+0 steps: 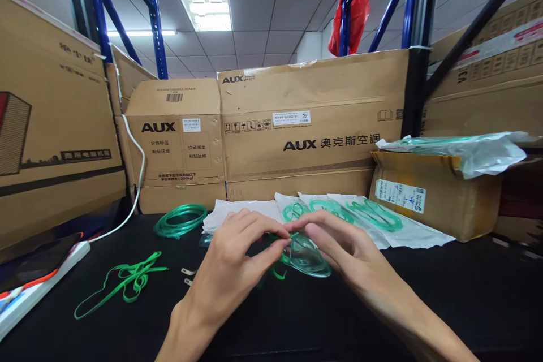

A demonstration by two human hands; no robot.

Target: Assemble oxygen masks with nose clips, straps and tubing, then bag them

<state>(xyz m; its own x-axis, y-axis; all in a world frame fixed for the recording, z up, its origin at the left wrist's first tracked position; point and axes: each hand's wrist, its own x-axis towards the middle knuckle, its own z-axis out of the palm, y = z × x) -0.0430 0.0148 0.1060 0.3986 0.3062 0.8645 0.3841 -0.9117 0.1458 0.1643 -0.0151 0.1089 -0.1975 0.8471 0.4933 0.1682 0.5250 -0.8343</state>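
Note:
A clear, green-tinted oxygen mask [309,260] is held just above the black table, between my two hands. My left hand [237,254] pinches the mask's left side with thumb and index finger, where a bit of green shows at the fingertips. From the other side my right hand [345,243] curves around the mask, its index fingertip meeting my left fingers; its lower fingers are partly hidden behind the thumb and mask. A short green curl [279,272] hangs below the left fingertips. Whether it belongs to a strap I cannot tell.
Left on the table [339,317] lie green elastic straps [138,277], coiled green tubing [180,220] and small metal strips [189,272]. Behind my hands, white pouches [419,235] carry green tubing. An open carton [441,198] stands right, a power strip [46,288] left.

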